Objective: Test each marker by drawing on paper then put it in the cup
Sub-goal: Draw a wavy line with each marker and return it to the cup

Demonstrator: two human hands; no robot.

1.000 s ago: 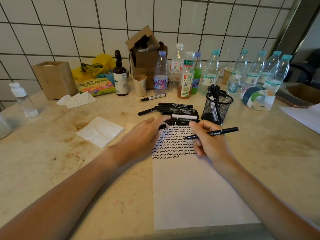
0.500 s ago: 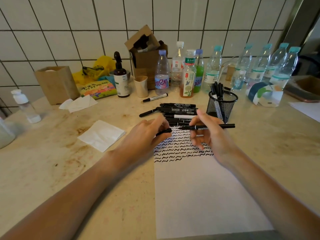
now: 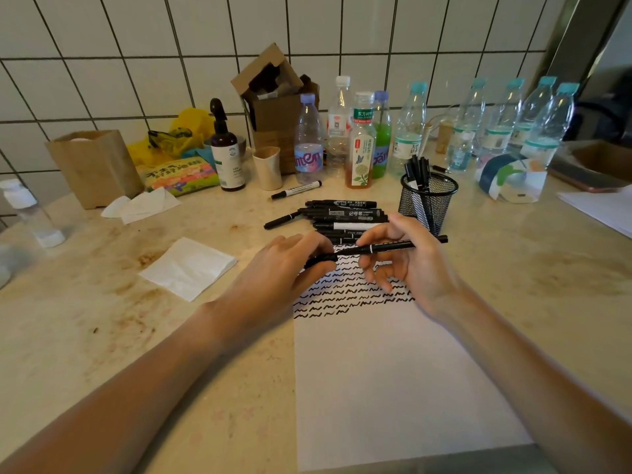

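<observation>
Your right hand [image 3: 415,265] pinches a black marker [image 3: 393,247] at centre frame, held level above the paper [image 3: 393,378], thumb and forefinger clamped on the barrel, the other fingers loosely curled. Your left hand [image 3: 290,265] grips the cap [image 3: 321,258] at the marker's left end, fingers curled round it. Just above them lies the pile of markers [image 3: 345,217], and at right of centre stands the mesh cup [image 3: 429,200] with markers upright inside. Black squiggles cover the paper's top.
</observation>
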